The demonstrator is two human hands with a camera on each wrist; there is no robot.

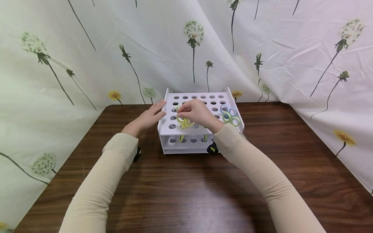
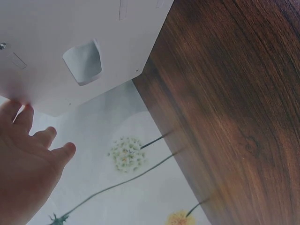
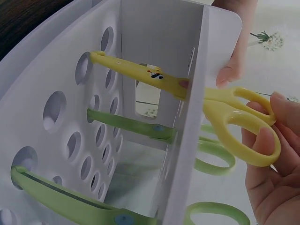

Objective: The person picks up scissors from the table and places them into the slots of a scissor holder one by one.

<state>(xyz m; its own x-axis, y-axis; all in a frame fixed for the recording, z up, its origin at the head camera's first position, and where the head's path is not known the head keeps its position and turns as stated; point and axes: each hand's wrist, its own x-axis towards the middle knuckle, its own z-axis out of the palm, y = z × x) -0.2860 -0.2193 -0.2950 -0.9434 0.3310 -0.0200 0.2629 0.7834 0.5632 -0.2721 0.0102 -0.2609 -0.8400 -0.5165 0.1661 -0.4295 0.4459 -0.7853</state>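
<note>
A white two-tier rack point(image 1: 166, 128) with rows of round holes stands on the table. My right hand point(image 1: 199, 114) pinches the handle loops of yellow scissors point(image 3: 229, 123) from above. Their closed blades go down through an upper hole, and the tip is at a hole of the lower tier in the right wrist view. Beside them, green scissors point(image 3: 136, 127) and another green pair point(image 3: 70, 199) also stand in the rack. My left hand point(image 1: 148, 119) touches the rack's left side panel with extended fingers, as the left wrist view shows too.
Blue scissors point(image 1: 229, 110) and green-handled scissors point(image 1: 231, 119) stand at the rack's right side. The dark wooden table point(image 1: 175, 187) spreads in front of and beside the rack. Behind hangs a white cloth point(image 1: 169, 58) printed with dandelions.
</note>
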